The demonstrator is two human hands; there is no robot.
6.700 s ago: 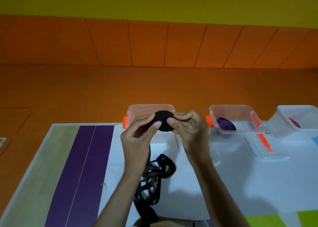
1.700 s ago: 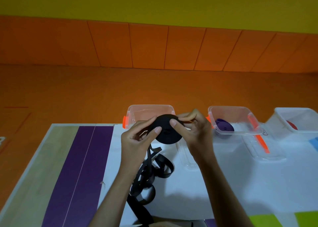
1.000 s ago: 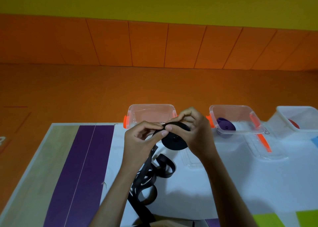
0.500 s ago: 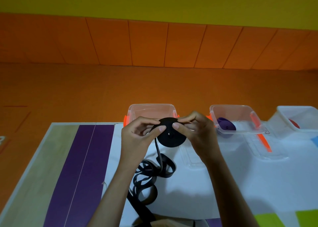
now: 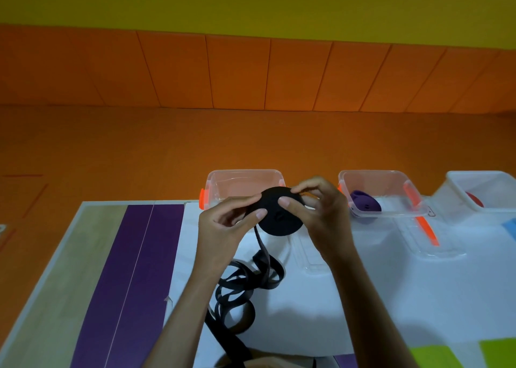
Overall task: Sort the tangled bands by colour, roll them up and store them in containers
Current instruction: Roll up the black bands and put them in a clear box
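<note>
A black band roll (image 5: 280, 217) is held above the table between both hands. My left hand (image 5: 223, 228) pinches its left edge where the band feeds in. My right hand (image 5: 321, 214) grips the right side with thumb on the face and fingers over the top. The loose black band (image 5: 245, 284) hangs from the roll and lies in tangled loops on the white sheet, running off the near edge. An empty clear container (image 5: 223, 183) with orange clips stands just behind the roll.
A second clear container (image 5: 391, 214) at the right holds a purple roll (image 5: 365, 204). A white container (image 5: 458, 183) at far right holds something red (image 5: 474, 198). Clear lids (image 5: 427, 245) lie in front of them. The table (image 5: 83, 284) has wood and purple strips on the left.
The roll has been turned between the hands and has grown slightly thicker over the frames. The loose loops on the table have shifted and shortened a little.
</note>
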